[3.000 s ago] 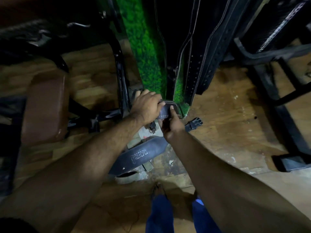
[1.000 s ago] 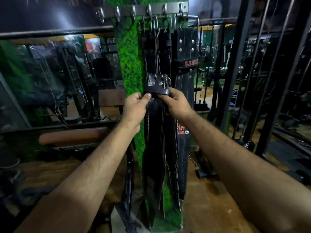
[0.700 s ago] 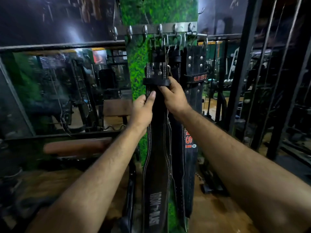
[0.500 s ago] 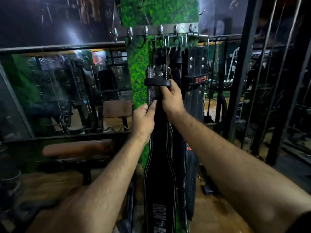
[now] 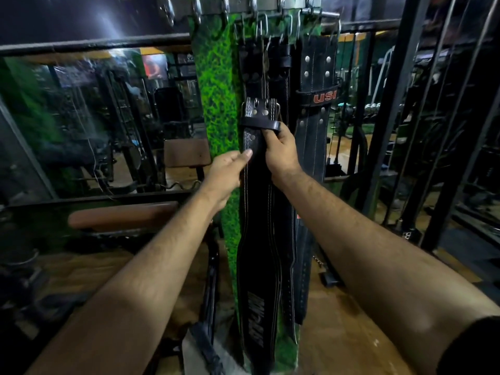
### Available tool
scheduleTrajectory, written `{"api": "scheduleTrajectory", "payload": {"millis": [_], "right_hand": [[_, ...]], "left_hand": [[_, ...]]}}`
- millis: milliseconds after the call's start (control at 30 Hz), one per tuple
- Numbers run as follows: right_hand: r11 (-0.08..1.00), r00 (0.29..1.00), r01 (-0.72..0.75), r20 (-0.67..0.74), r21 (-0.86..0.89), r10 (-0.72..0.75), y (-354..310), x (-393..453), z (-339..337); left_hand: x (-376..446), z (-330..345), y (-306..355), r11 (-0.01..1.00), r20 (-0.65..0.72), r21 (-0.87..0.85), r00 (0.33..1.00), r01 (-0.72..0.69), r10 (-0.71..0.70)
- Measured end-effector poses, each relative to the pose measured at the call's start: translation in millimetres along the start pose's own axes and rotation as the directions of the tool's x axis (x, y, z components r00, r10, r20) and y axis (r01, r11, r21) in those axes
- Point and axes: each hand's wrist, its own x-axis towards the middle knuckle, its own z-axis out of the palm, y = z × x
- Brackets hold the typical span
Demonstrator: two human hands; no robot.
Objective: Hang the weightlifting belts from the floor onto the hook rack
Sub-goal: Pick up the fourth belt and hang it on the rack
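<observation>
- Gym wall, head view: I have a black weightlifting belt [image 5: 257, 212] held up in front of a green pillar [image 5: 216, 104], its long axis running straight down from my hands toward the floor.
- My right hand [image 5: 280, 151] is clenched on the belt just under its keeper loop, thumb and fingers pinching the leather; the buckle end [image 5: 259, 109] stands directly above that hand.
- My left hand [image 5: 230, 171] sits lower and to the left of the right one, fingertips pressed on the belt's left edge in a light steadying grasp (not a full fist, as far as I can see).
- The hook rack [image 5: 243, 6] lies well above both hands, at the top of the frame; the buckle has not reached it.
- Other belts [image 5: 316, 109] already hang from the rack, just right of and behind my right hand (one reads "USI").
- The free hooks [image 5: 197, 9] appear up and to the left of the left hand.
- My judgement: the coming move turns on lifting the buckle end straight up along the belt's own axis, with the right hand, nearer the buckle, leading.
- A padded bench [image 5: 121, 215] sits below and left of the left hand.
</observation>
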Motion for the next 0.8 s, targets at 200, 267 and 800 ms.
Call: {"api": "scheduleTrajectory", "payload": {"millis": [200,267,800], "right_hand": [[0.995,0.998,0.010,-0.063,0.094,-0.004,-8.3,14.1,-0.8],[0.992,0.993,-0.036,-0.103,0.117,0.048,0.7,14.5,-5.2],[0.996,0.998,-0.060,0.040,0.064,0.058,25.7,-16.9,0.6]], "left_hand": [[-16.1,22.7,-40.2,0.992,-0.082,0.071,0.991,-0.101,0.107],[-32.4,20.5,-73.0,0.999,-0.012,0.047,1.000,-0.008,0.009],[-20.1,-21.6,-53.3,0.962,0.140,-0.113,0.962,0.249,-0.233]]}}
